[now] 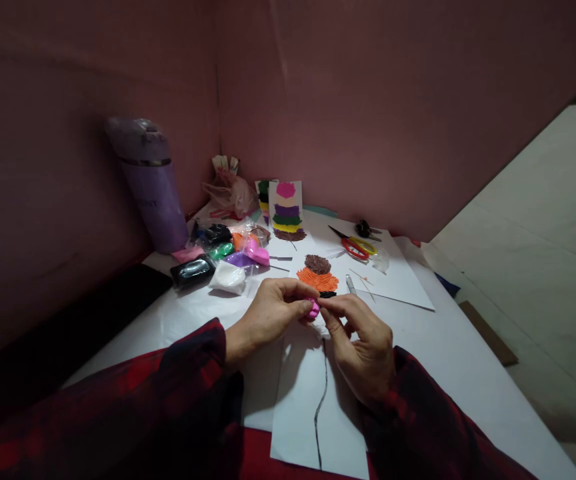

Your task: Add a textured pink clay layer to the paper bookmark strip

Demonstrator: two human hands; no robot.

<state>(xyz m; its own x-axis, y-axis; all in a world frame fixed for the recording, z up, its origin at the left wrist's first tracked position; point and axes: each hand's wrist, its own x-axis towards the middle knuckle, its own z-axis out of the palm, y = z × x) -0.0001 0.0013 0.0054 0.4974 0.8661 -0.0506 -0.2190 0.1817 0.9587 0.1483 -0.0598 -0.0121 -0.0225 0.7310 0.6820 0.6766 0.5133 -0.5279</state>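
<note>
My left hand (273,312) and my right hand (363,347) meet above a white sheet (301,400) that has a black drawn line down it. Both pinch a small lump of pink clay (313,309) between the fingertips. Just beyond the clay, on the same sheet, lie patches of orange clay strands (318,279), a brown clay patch (317,264) and a small black bit (327,294). Both sleeves are dark red plaid.
Bagged clay in several colours (223,257) lies at the left, behind it a purple bottle (151,183). A card with stacked colour bands (287,210) leans on the pink wall. Red and yellow scissors (355,245) and a metal spring (351,285) lie on the right.
</note>
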